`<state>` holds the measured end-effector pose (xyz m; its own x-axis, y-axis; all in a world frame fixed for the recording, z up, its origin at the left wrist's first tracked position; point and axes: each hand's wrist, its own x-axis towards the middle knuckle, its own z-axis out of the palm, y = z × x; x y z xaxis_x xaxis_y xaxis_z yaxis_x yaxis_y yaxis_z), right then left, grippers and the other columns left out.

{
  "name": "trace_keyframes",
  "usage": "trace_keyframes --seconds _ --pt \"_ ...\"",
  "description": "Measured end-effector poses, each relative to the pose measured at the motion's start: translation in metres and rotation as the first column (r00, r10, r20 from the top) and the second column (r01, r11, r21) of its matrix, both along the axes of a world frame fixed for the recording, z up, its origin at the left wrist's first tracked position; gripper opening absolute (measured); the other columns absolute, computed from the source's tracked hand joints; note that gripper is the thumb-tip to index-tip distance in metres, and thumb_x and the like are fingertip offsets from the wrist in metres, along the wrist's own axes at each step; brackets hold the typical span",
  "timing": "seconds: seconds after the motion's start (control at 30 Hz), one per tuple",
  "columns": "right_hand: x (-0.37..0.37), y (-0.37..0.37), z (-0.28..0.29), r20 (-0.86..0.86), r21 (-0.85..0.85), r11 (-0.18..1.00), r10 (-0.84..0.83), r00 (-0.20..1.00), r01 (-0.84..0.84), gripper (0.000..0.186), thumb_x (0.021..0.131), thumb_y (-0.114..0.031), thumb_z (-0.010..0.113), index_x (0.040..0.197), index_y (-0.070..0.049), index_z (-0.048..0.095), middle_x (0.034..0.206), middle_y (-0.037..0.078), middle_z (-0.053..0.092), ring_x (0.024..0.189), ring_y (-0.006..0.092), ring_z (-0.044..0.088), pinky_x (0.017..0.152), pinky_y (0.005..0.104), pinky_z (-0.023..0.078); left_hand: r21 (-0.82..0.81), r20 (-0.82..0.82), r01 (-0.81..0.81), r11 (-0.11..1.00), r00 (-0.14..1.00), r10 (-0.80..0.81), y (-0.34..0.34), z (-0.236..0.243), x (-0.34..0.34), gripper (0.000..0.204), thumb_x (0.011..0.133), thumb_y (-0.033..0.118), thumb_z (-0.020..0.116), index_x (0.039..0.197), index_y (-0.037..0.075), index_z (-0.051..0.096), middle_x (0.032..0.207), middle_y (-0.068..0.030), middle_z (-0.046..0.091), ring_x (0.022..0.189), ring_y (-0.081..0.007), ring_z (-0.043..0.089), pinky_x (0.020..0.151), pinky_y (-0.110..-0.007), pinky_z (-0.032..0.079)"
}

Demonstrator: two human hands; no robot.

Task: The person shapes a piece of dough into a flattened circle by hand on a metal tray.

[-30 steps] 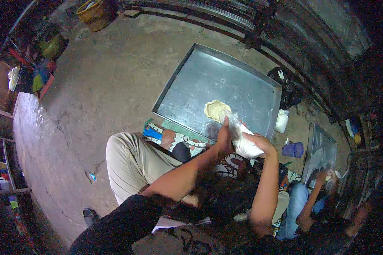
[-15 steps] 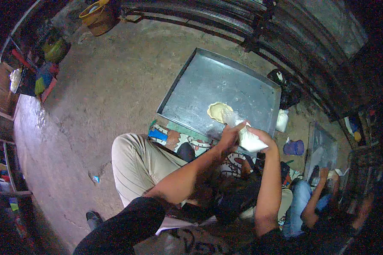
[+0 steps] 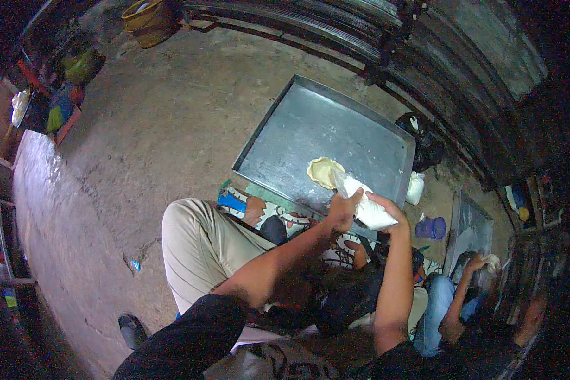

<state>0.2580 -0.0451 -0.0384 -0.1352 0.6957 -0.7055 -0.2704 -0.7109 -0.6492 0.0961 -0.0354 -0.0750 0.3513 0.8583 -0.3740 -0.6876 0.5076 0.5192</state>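
A clear plastic bag of white powder point(image 3: 375, 214) is held in both of my hands over the near edge of a large metal tray point(image 3: 335, 120). My left hand point(image 3: 344, 211) closes round the bag's left side, while my right hand point(image 3: 391, 212) grips its right side and lower end. The bag tilts, its clear open end pointing at a flat, pale round of dough point(image 3: 325, 172) with a raised, wavy rim. That dough lies on the tray near its front edge. White dust marks the metal around it.
A co-worker's hand point(image 3: 478, 263) holds something pale over another tray point(image 3: 472, 218) at the right. Beside my tray are a white bag point(image 3: 415, 188), a black plastic bag point(image 3: 427, 145) and a purple container point(image 3: 430, 228). A yellow bucket point(image 3: 149, 25) stands far left.
The powder has slid toward the bag's open end, filling more of it near my left hand. At the right, the co-worker's hand has lifted a pale lump. The whole view has shifted slightly.
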Motion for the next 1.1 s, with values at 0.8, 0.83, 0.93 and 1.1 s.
trace_keyframes --seconds 0.8,0.83,0.93,1.1 --pt "-0.016 0.018 0.043 0.081 0.037 0.998 0.057 0.995 -0.06 0.044 0.085 -0.031 0.072 0.116 -0.002 0.063 0.095 0.008 0.071 0.073 0.0203 0.069 0.062 0.0329 0.056 0.104 0.208 0.122 0.987 0.968 -0.142 0.01 0.001 -0.009 0.029 0.1 0.02 0.054 0.124 0.004 0.054 0.119 -0.0111 0.063 0.109 -0.0241 0.063 0.095 -0.039 0.051" --pt "-0.021 0.018 0.048 0.07 0.046 0.998 0.043 0.997 -0.046 0.043 0.084 -0.032 0.072 0.114 -0.002 0.064 0.094 0.007 0.071 0.071 0.02 0.069 0.061 0.033 0.056 0.155 0.172 0.111 0.982 0.975 -0.138 0.008 0.004 -0.011 0.031 0.1 0.022 0.053 0.125 0.004 0.054 0.119 -0.011 0.063 0.109 -0.0238 0.063 0.096 -0.038 0.05" --pt "-0.023 0.023 0.056 0.133 -0.005 0.994 0.109 0.985 -0.109 0.041 0.083 -0.032 0.074 0.11 -0.003 0.066 0.091 0.006 0.072 0.07 0.0192 0.069 0.061 0.0333 0.056 0.059 0.299 0.088 0.994 0.949 -0.101 0.009 0.005 -0.01 0.035 0.101 0.028 0.051 0.127 0.004 0.054 0.119 -0.0111 0.064 0.11 -0.0231 0.062 0.098 -0.037 0.049" --pt "-0.027 0.032 0.067 0.259 -0.004 0.99 0.14 0.956 -0.144 0.04 0.082 -0.032 0.075 0.108 -0.003 0.067 0.09 0.007 0.072 0.069 0.0187 0.069 0.06 0.0334 0.055 -0.172 0.327 0.076 0.982 0.945 -0.016 0.016 0.009 -0.008 0.039 0.102 0.033 0.048 0.127 0.004 0.053 0.12 -0.0111 0.064 0.11 -0.0234 0.062 0.098 -0.04 0.047"
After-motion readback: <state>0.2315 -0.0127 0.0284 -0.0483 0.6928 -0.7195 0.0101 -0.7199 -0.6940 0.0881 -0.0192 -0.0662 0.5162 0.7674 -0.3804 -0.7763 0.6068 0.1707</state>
